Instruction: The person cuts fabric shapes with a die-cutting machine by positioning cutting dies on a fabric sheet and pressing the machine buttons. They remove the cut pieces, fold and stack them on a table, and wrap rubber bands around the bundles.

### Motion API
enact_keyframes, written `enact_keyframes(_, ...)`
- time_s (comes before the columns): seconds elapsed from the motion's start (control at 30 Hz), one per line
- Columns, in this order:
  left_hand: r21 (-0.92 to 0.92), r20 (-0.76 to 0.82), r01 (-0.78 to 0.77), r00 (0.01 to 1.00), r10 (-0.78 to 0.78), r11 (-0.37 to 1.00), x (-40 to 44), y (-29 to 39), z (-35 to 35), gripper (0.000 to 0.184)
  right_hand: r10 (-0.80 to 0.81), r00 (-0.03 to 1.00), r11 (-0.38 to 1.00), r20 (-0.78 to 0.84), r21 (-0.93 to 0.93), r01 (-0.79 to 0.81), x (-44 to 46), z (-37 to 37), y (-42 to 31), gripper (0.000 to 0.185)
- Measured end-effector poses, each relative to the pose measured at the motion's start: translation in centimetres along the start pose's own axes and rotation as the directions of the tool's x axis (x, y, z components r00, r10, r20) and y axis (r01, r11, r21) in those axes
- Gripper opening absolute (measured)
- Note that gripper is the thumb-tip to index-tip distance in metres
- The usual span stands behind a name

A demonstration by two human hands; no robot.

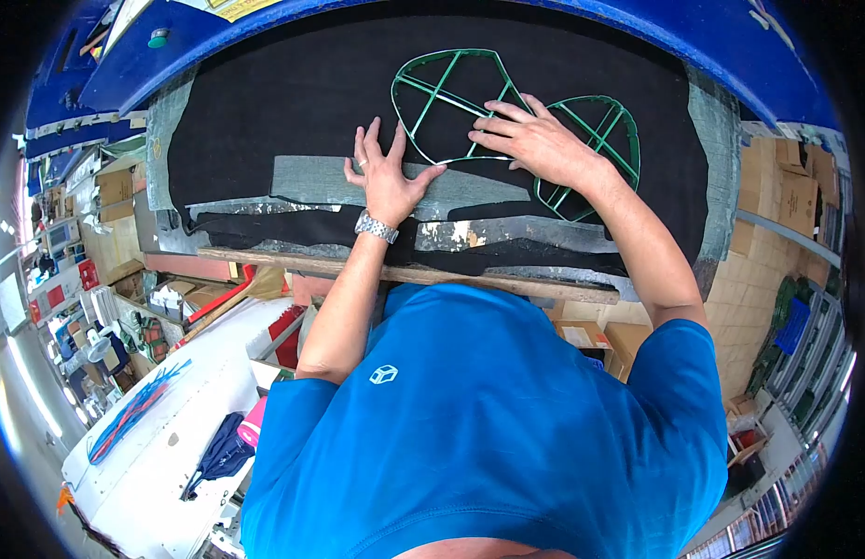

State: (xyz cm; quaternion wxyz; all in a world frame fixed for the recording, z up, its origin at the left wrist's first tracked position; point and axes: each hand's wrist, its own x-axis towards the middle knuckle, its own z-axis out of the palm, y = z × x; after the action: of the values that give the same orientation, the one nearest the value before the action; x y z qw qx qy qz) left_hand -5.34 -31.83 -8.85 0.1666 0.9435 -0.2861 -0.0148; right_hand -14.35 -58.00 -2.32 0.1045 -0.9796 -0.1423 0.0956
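Note:
A green metal cutting die (437, 88) with crossing bars lies on black sheet material (274, 84). My right hand (535, 142) is over its right side, fingers bent across the frame and bars, thumb partly hidden. A second green cutting die (628, 140) lies to the right, partly behind my right hand and forearm. My left hand (388, 179), wearing a ring and a metal watch, rests with fingers spread on the black sheet and a grey-green strip (307, 177). Its thumb tip is close to the first die's lower corner; whether they touch I cannot tell.
A blue machine beam (377, 20) runs along the far side, with a green button (158, 38) at left. A wooden bar (405, 272) edges the near side. A white table (162, 447) stands at left, cardboard boxes (799, 200) at right.

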Motion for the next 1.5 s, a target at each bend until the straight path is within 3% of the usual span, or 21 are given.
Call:
enact_keyframes(0.3,0.002,-0.005,-0.004,1.000,0.004,1.000,0.1,0.1,-0.5,0.092,-0.044,0.997,0.995,-0.063,0.092,0.050,-0.4,0.6,0.7,0.068)
enact_keyframes(0.53,-0.015,-0.056,-0.016,0.998,0.015,1.000,0.5,-0.2,-0.7,0.090,0.001,0.999,1.000,-0.033,0.014,0.000,-0.6,-0.4,-0.4,0.067)
enact_keyframes(0.6,-0.055,0.014,-0.042,0.999,0.043,0.998,0.5,-0.9,-0.7,0.087,0.049,0.992,0.999,-0.113,0.027,-0.046,-1.4,-1.6,-1.7,0.067)
enact_keyframes(0.63,-0.073,-0.054,-0.060,0.997,0.056,0.996,-0.5,-0.4,-1.9,0.073,0.077,0.980,0.996,-0.186,0.066,-0.065,-2.4,-3.0,-2.7,0.068)
enact_keyframes(0.67,-0.093,-0.078,-0.062,0.995,0.055,0.994,-1.7,-0.5,-3.4,0.073,0.116,0.946,0.993,-0.301,0.052,-0.105,-3.4,-3.9,-3.2,0.063)
enact_keyframes(0.73,-0.285,0.091,-0.132,0.982,0.163,0.949,-4.4,-1.5,-6.2,0.052,0.261,0.847,0.964,-0.464,0.175,-0.201,-5.8,-5.4,-3.4,0.051)
enact_keyframes(0.83,-0.472,0.075,-0.273,0.935,0.347,0.838,-7.9,-3.6,-6.3,0.033,0.497,0.594,0.867,-0.633,0.328,-0.376,-7.6,-8.0,-3.1,0.029)
enact_keyframes(0.87,-0.426,0.222,-0.237,0.908,0.355,0.873,-9.4,-3.9,-6.4,0.036,0.613,0.503,0.790,-0.610,0.461,-0.404,-7.9,-8.6,-3.0,0.025)
enact_keyframes(0.93,-0.353,0.170,-0.364,0.881,0.441,0.862,-11.3,-4.3,-5.5,0.040,0.715,0.387,0.696,-0.583,0.544,-0.468,-8.2,-10.1,-2.8,0.029)
enact_keyframes(1.07,-0.263,0.056,-0.427,0.888,0.456,0.865,-11.6,-4.2,-3.4,0.035,0.746,0.281,0.665,-0.603,0.665,-0.340,-7.6,-8.9,-0.2,0.034)
enact_keyframes(1.17,-0.265,0.003,-0.447,0.886,0.465,0.854,-11.5,-4.4,-2.7,0.033,0.750,0.297,0.660,-0.591,0.640,-0.394,-9.2,-6.5,-4.1,0.036)
enact_keyframes(1.3,-0.246,-0.062,-0.456,0.888,0.456,0.855,-11.1,-4.4,-1.5,0.033,0.716,0.483,0.698,-0.504,0.504,-0.509,-11.6,-0.2,-11.3,0.033)
enact_keyframes(1.37,-0.235,-0.116,-0.472,0.881,0.458,0.849,-10.5,-4.4,-0.9,0.033,0.724,0.592,0.687,-0.355,0.455,-0.567,-12.4,3.2,-14.6,0.032)
enact_keyframes(1.4,-0.217,-0.147,-0.484,0.875,0.462,0.848,-10.3,-4.4,-0.6,0.033,0.767,0.602,0.633,-0.222,0.417,-0.652,-12.6,4.9,-15.6,0.035)
enact_keyframes(1.47,-0.210,-0.150,-0.475,0.880,0.451,0.855,-9.4,-4.1,-0.2,0.033,0.735,0.638,0.678,-0.229,0.249,-0.692,-12.9,8.3,-16.3,0.043)
enact_keyframes(1.5,-0.208,-0.155,-0.483,0.875,0.459,0.851,-9.5,-4.0,-0.6,0.033,0.738,0.632,0.675,-0.237,0.250,-0.694,-12.9,8.6,-17.0,0.043)
